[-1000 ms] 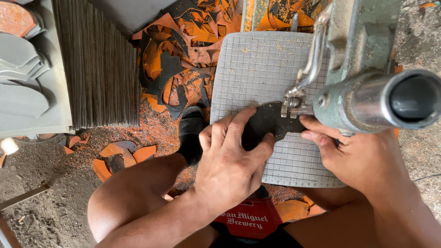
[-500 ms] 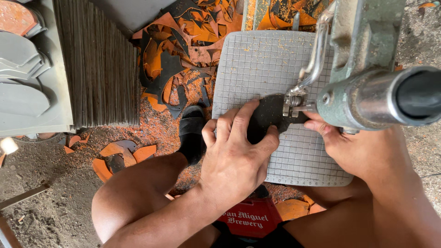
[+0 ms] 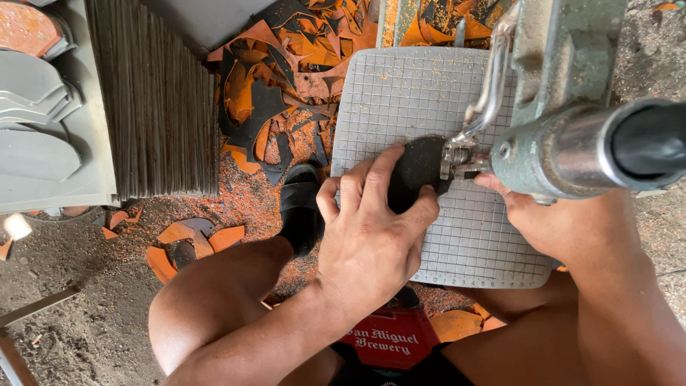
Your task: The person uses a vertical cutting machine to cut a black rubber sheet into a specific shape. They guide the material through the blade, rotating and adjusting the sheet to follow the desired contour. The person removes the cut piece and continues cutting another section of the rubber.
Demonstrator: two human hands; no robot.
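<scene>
My left hand (image 3: 371, 225) presses down on a dark rubber piece (image 3: 418, 166) that lies flat on a grey gridded work plate (image 3: 400, 93). My fingers spread over the piece's left side and my thumb sits at its lower edge. My right hand (image 3: 557, 225) rests on the plate at the piece's right side, mostly hidden under the green metal machine head (image 3: 564, 100) and its steel cylinder (image 3: 614, 146). The machine's small metal foot (image 3: 457, 157) touches the piece's right edge.
Orange and black offcuts (image 3: 286, 64) litter the floor beyond the plate. A stack of thin dark sheets (image 3: 153, 100) and grey cut shapes (image 3: 36, 114) sit at the left. A black sandal (image 3: 300, 207) lies beside my left knee. A red crate (image 3: 389, 343) is under me.
The dark piece has shifted up and to the right under the machine's foot, and both hands have followed it.
</scene>
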